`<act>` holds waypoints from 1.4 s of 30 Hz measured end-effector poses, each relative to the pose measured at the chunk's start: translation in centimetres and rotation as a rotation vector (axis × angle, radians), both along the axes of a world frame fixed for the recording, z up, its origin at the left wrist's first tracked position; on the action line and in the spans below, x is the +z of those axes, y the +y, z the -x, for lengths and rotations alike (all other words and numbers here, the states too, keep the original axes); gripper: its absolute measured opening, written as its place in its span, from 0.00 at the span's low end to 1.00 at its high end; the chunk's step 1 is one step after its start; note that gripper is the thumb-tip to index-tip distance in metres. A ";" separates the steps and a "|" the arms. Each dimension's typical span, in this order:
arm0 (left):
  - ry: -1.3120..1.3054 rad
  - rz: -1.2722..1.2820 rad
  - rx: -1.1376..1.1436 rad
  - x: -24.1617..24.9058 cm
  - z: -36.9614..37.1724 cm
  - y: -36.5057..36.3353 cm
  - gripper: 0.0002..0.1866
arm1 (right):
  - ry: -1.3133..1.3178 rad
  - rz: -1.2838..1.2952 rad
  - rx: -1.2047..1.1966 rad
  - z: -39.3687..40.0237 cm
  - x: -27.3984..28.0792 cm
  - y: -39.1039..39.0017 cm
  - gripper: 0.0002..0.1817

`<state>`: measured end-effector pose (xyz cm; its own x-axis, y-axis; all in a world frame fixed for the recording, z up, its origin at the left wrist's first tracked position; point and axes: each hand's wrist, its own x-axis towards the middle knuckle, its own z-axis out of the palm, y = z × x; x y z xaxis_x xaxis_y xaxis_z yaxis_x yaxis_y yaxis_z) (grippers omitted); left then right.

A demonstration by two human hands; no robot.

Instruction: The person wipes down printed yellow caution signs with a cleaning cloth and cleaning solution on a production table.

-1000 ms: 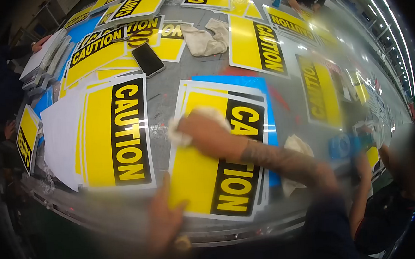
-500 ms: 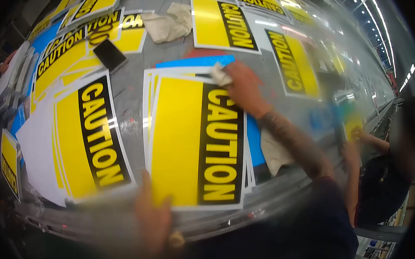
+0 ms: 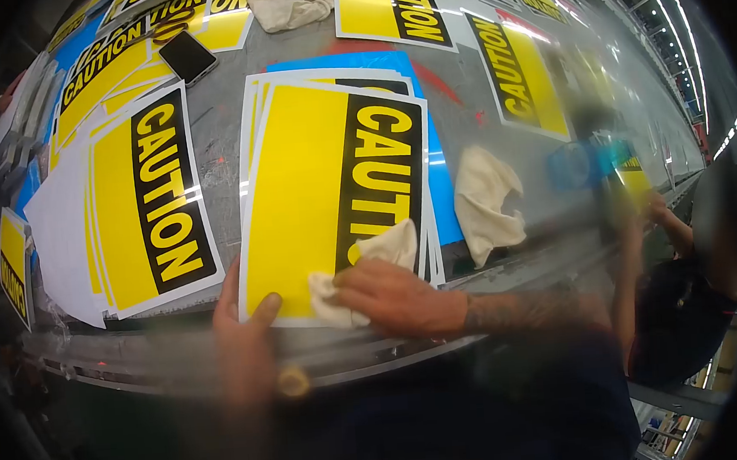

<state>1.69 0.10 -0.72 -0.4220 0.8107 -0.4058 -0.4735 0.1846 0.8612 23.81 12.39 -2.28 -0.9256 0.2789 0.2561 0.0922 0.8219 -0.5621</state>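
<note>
A yellow and black caution sign (image 3: pixel 297 192) lies on top of a small stack in front of me, over a blue sheet (image 3: pixel 440 174). My left hand (image 3: pixel 245 315) grips its lower left corner, thumb on the face and fingers along the side edge. Bunched in my right hand (image 3: pixel 399 300) is an off-white cloth (image 3: pixel 391 244), pressed on the sign's lower part and covering the last letters. A second stack of caution signs (image 3: pixel 119 213) sits just left, with white sheets (image 3: pixel 62 243) beside it.
Another cloth (image 3: pixel 488 200) rests right of the stack, and a third cloth (image 3: pixel 289 5) lies at the back. A dark phone (image 3: pixel 188 58) sits near more signs (image 3: pixel 106 77). One sign (image 3: pixel 516 74) lies to the right. At far right, a co-worker's hand (image 3: pixel 656 207) is near a yellow sign.
My right hand has swept the cloth from the sign's upper right corner down to its lower edge. My left hand stays at the lower left corner. The view has tilted downward slightly.
</note>
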 end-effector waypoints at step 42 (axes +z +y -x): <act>-0.452 0.026 -0.055 0.2 0.1 0.0 0.29 | 0.017 -0.137 -0.126 2.4 -1.4 8.0 0.21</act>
